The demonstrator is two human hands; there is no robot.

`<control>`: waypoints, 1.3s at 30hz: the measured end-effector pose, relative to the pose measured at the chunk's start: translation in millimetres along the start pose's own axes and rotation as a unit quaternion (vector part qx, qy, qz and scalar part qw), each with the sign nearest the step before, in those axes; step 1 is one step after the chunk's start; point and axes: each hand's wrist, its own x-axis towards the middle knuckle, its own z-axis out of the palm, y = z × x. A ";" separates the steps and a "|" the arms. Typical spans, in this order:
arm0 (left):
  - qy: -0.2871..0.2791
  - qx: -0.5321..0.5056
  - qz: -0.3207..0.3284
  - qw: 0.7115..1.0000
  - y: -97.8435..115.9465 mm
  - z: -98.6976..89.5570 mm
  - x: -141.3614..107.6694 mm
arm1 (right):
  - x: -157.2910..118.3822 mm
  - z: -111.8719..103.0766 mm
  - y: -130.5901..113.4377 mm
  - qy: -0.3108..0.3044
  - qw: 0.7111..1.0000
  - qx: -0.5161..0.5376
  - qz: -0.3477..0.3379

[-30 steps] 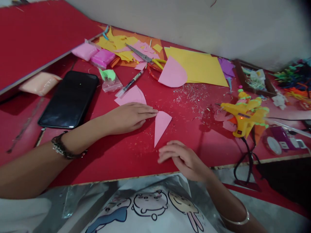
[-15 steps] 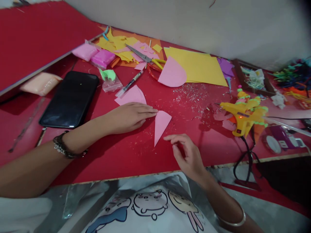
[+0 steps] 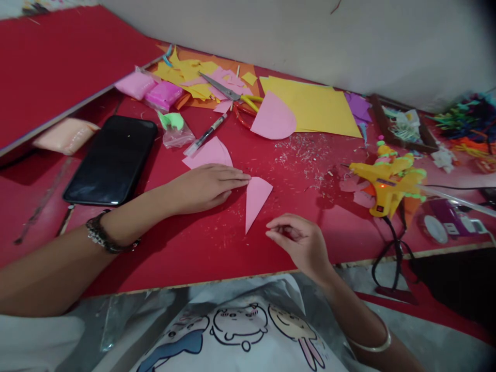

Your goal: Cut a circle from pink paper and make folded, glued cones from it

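Note:
My left hand (image 3: 207, 188) lies flat on the red table, fingers stretched out. Its fingertips touch the upper left edge of a folded pink paper wedge (image 3: 256, 200), whose point faces me. Partly under that hand's back edge shows another pink paper piece (image 3: 213, 153) with a rounded side. A pen (image 3: 205, 135) rests across its corner. Just right of the wedge hovers my right hand (image 3: 298, 240), fingers curled, thumb and index tips close but apart, nothing seen between them. A rounded pink paper piece (image 3: 274, 118) lies farther back, over the handles of the scissors (image 3: 228, 92).
A black phone (image 3: 112, 160) lies at left, near bags of pink clay (image 3: 165, 95). Yellow sheets (image 3: 313, 103) and paper scraps (image 3: 186, 70) spread along the back. On the right stands a yellow glue gun (image 3: 382, 183), its light on, with a cord hanging over the table edge.
My right hand has drawn slightly right, away from the wedge, and its index finger has curled toward the thumb. My left hand and the wedge stay in place.

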 end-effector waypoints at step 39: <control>0.013 0.000 0.004 1.000 0.5 1.2 0.4 | 7.0 -3.7 -3.0 -0.095 0.982 0.141 0.085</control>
